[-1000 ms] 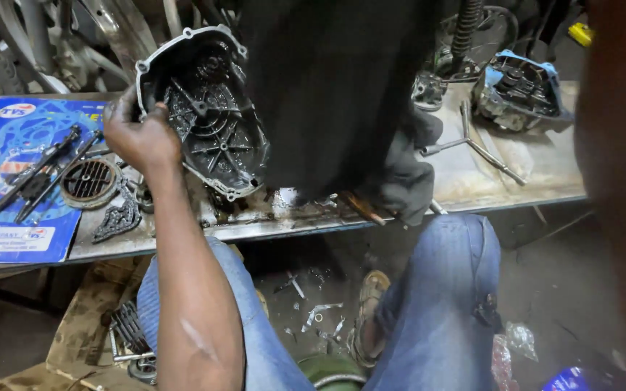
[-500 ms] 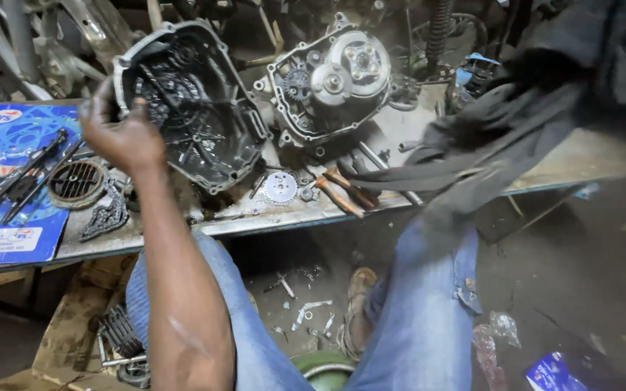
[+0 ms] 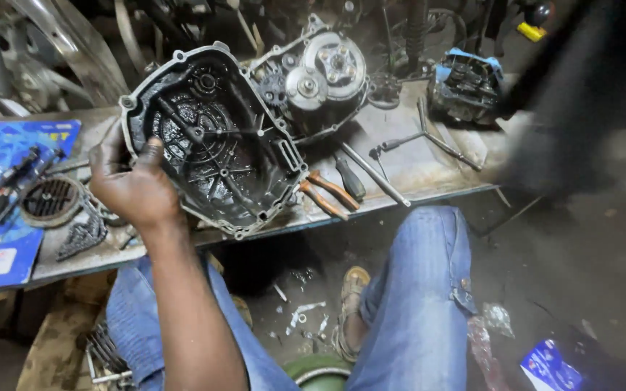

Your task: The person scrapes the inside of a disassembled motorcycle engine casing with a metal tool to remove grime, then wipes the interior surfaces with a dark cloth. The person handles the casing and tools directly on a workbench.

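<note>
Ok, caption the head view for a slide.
Left hand tilts a black engine cover up off the bench, open engine behind, pliers beside.

One engine cover (image 3: 215, 141), one engine block (image 3: 313, 72), perhaps two screwdrivers (image 3: 349, 177).

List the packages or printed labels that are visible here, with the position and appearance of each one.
Blue flat packet: on the left end of the workbench, rectangular, blue with red and white patches; dark rods lie on it.
Blue wrapper: on the floor at lower right, crumpled, blue with white print.
Clear plastic bag: on the floor beside the right knee, crinkled and see-through.
No screens or signs show.
</note>
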